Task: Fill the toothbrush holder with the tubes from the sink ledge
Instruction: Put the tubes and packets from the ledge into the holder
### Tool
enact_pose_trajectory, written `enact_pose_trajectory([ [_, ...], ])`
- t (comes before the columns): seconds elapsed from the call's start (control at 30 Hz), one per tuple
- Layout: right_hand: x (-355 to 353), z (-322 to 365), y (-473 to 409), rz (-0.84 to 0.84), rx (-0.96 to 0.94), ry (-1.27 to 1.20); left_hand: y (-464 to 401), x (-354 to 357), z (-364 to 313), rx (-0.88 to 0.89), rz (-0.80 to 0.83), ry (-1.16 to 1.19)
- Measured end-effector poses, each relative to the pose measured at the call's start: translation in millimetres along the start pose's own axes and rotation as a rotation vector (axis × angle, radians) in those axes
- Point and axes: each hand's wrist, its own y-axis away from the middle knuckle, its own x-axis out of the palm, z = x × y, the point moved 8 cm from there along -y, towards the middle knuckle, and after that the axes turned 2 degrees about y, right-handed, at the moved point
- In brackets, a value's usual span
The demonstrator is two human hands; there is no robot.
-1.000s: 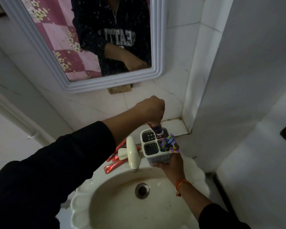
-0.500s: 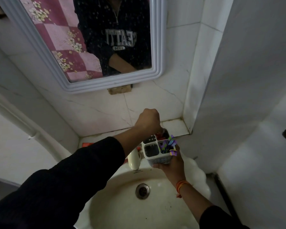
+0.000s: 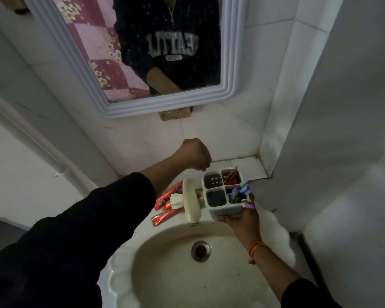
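Right hand (image 3: 242,218) cups the toothbrush holder (image 3: 223,196) from below and the near side, held just over the sink (image 3: 125,274) rim, right of the tap (image 3: 190,200)

Left hand (image 3: 195,156) hovers above and left of the holder, fingers curled into a loose fist; appears to hold nothing, though the palm side is hidden

Holder: white, 4 compartments, slightly tilted. Far right one has a red tube (image 3: 231,175) standing in it, leaning. Near right holds purple and green items, too blurred to name. Both left compartments look empty

On the ledge (image 3: 245,167) left of the tap, partly behind it: at least 2 red tubes (image 3: 165,216) lying flat, close together

Step in hand, as judged: fetch the next tube. Keep the holder level and steady, pinch 1 tube near its end, steer around the tap, drop it upright into an empty left compartment
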Motion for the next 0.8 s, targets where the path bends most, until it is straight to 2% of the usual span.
enact_pose_trajectory([
  [0.1, -0.1, -6.3, -0.3, -0.024, -0.013, 0.023, 2.2, -19.1, 34.4, -0.022, -0.068, -0.119],
  [0.23, 3.7, -6.8, -0.2, 0.019, -0.022, 0.007, 3.0, -15.6, 98.3, -0.139, -0.037, -0.213],
  [0.37, -0.1, -16.7, -3.2, 0.031, -0.015, 0.084, 5.1, 10.1, 133.6, -0.105, 0.038, -0.415],
  [0.53, -5.1, -28.1, -4.7, 0.034, 0.052, 0.147, -2.8, 32.2, 147.1, -0.1, 0.041, -0.471],
  [0.7, -5.8, -33.0, -6.4, 0.03, 0.103, 0.161, -12.2, 36.7, 144.8, -0.053, 0.045, -0.383],
  [0.8, -5.9, -32.0, -6.3, 0.027, 0.099, 0.168, -14.8, 21.4, 127.8, 0.037, -0.043, -0.128],
])
